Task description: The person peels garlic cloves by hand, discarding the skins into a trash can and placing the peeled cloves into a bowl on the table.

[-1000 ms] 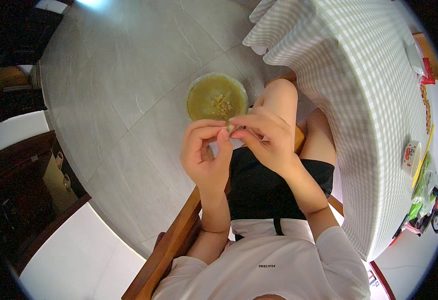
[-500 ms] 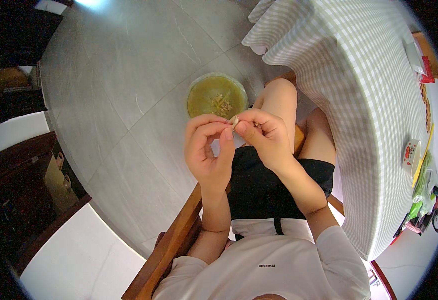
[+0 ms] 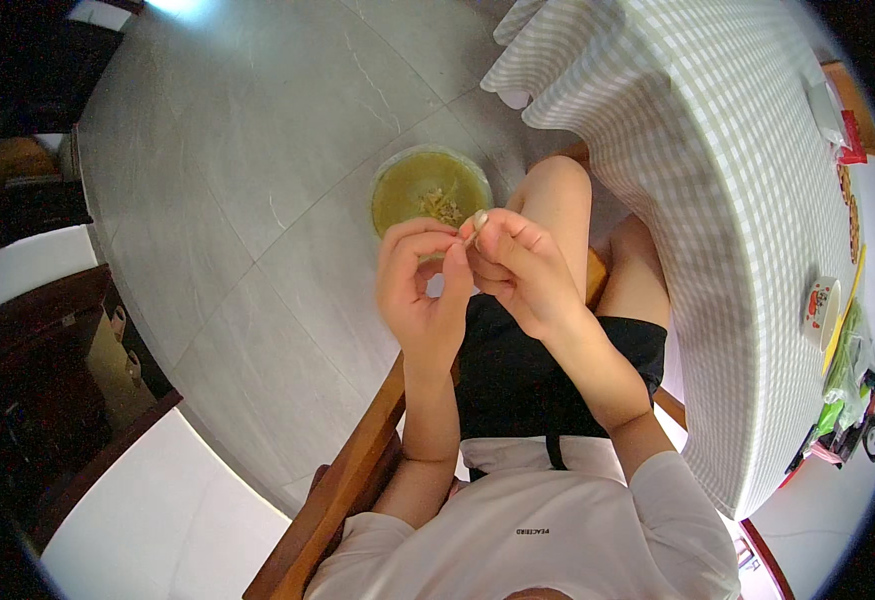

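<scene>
Both hands meet over my lap, in front of the green bin. My left hand [image 3: 420,285] is closed in a pinch, thumb and forefinger tips touching one end of a small pale clove-like piece [image 3: 481,219]. My right hand [image 3: 526,265] grips the same piece between thumb and fingers, its whitish end sticking up past the fingertips. The piece is too small to name for certain. Beyond the hands stands a round yellow-green bin [image 3: 398,195] on the floor, with pale scraps [image 3: 442,205] at its bottom.
A checked cloth [image 3: 698,200] covers the table on my right. On it stand a small white patterned bowl [image 3: 820,312], a clear plastic bag with green stuff [image 3: 851,360] and a red packet [image 3: 853,138]. A wooden chair arm [image 3: 343,470] runs along my left. Grey floor tiles [image 3: 238,150] lie ahead.
My right hand has turned and its fingers have curled, so the pale piece's whitish end now shows higher. My left hand has shifted slightly up and right, still pinching.
</scene>
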A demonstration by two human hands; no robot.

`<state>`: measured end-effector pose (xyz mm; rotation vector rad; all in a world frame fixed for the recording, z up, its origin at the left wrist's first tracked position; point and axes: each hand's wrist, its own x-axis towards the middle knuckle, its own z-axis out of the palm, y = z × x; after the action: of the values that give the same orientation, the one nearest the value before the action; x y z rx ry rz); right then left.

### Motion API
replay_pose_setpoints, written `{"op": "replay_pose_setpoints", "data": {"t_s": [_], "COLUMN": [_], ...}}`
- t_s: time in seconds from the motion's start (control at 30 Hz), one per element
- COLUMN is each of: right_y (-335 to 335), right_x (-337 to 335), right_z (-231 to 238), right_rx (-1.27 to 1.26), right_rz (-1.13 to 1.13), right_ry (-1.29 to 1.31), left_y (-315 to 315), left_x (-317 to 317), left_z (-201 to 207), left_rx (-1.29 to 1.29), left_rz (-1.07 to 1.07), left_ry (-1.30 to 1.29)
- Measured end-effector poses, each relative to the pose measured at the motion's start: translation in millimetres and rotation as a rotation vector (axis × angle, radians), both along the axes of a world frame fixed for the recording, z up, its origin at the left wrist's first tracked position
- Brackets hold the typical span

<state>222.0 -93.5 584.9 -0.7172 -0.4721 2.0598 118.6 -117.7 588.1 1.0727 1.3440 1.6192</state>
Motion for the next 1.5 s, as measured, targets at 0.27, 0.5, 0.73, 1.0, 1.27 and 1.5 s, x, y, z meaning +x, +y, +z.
{"op": "replay_pose_setpoints", "data": {"t_s": [0.27, 0.5, 0.73, 1.0, 1.27, 1.5], "right_y": [5, 11, -3, 3, 8, 13], "right_x": [4, 16, 7, 19, 20, 26], "right_z": [-6, -3, 4, 19, 33, 35], "right_rx": [-0.053, 0.068, 0.406, 0.908, 1.239, 1.356], "right_rz": [-0.019, -0.077, -0.136, -0.149, -0.127, -0.175], "right_ry": [0.156, 0.084, -0.368, -0.934, -1.186, -1.265], "left_y": [5, 17, 49, 38, 6, 3], "left_x": [1, -9, -48, -20, -25, -20], "left_z": [-9, -41, -192, -50, 19, 20], "left_rx": [-0.012, -0.343, -0.605, -0.288, 0.036, -0.04], "left_rz": [-0.034, 0.089, -0.091, 0.0, -0.182, -0.222], "left_ry": [-0.006, 0.025, 0.146, -0.109, 0.13, -0.034]}}
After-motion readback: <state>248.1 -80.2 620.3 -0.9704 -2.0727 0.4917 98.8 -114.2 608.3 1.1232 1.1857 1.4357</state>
